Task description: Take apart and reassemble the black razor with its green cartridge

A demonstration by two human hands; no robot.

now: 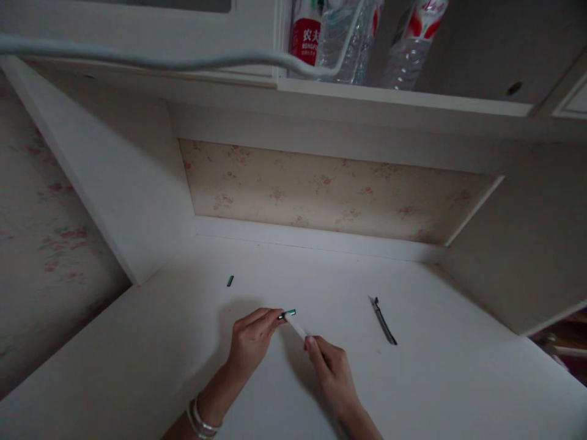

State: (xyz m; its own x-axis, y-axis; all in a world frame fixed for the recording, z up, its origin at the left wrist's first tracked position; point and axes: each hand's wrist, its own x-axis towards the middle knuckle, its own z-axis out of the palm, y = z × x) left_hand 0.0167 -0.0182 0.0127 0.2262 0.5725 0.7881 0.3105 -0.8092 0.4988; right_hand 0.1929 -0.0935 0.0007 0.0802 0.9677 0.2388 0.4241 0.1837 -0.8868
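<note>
Both my hands hold a thin pen low over the white desk (435,379). My left hand (251,343) pinches the pen's green end piece (288,314) with its fingertips. My right hand (331,365) is closed round the lower end of the white pen barrel (296,328). A small green cap-like piece (230,281) lies on the desk beyond my left hand. A thin dark refill-like rod (383,321) lies to the right of my right hand. Bracelets circle my left wrist (202,421).
The desk sits in a white alcove with floral wallpaper (321,192) at the back and white side panels. A shelf (403,101) above holds plastic water bottles (348,36). A white cable (137,60) runs along the top left.
</note>
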